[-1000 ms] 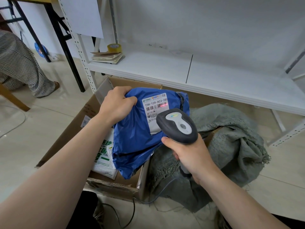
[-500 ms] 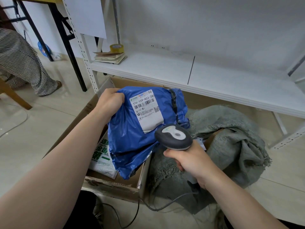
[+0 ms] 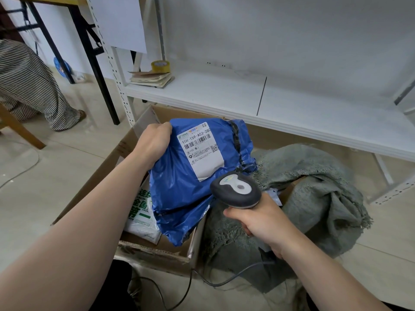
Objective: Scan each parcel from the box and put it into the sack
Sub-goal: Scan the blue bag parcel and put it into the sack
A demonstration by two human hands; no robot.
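**Blue parcel held over the box, scanner beside it**

Head view: the left hand (image 3: 155, 142) grips the upper left corner of the blue parcel (image 3: 186, 194), fingers curled round it, holding it above the cardboard box (image 3: 155, 254), label (image 3: 202, 153) towards the camera. The right hand (image 3: 260, 223) is wrapped round the scanner (image 3: 235, 190) handle, just right of the box. A white parcel (image 3: 141, 216) lies inside the box; the grey sack (image 3: 314, 198) slumps against its right side.

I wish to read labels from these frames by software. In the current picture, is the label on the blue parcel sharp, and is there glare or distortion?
Head view: the label is sharp, large code readable, small print too fine; head view: soft even light, mild sheen on the blue parcel, none on the label; head view: the white shelf upright leans, likely wide-lens distortion.
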